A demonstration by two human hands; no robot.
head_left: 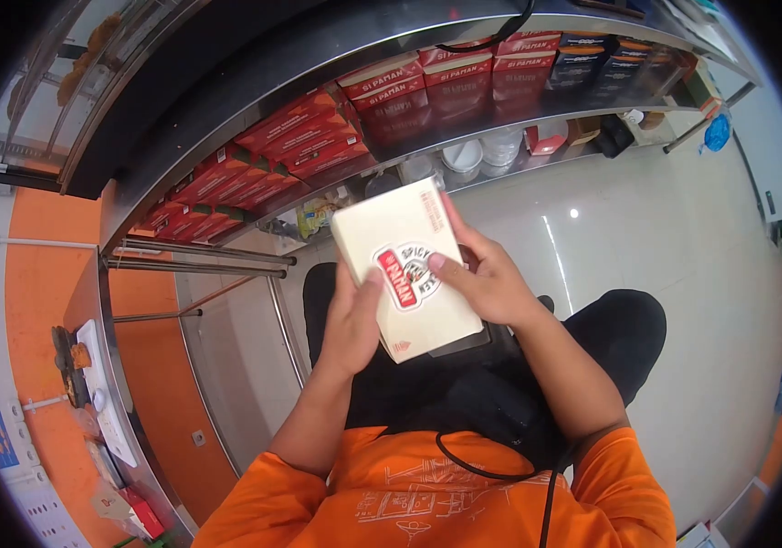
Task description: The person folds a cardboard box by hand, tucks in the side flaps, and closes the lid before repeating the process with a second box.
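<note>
Held above my lap is a cream food box (382, 224) with a red "Si Paman" label and a round "Spicy Chicken" logo on its face. My left hand (354, 315) grips its left side, thumb lying on the printed face. On the right side my right hand (487, 274) clasps the box, its thumb over the logo. The fingers of both hands are mostly hidden behind the box. A bit of red shows along the box's upper right edge.
Ahead, a metal shelf holds red cartons (304, 137), red paper bags (459, 87) and dark bags (578, 66). White tubs (462, 160) sit on the lower shelf. At left stands a counter with a white tray (103, 393). Pale tiled floor (692, 247) lies to the right.
</note>
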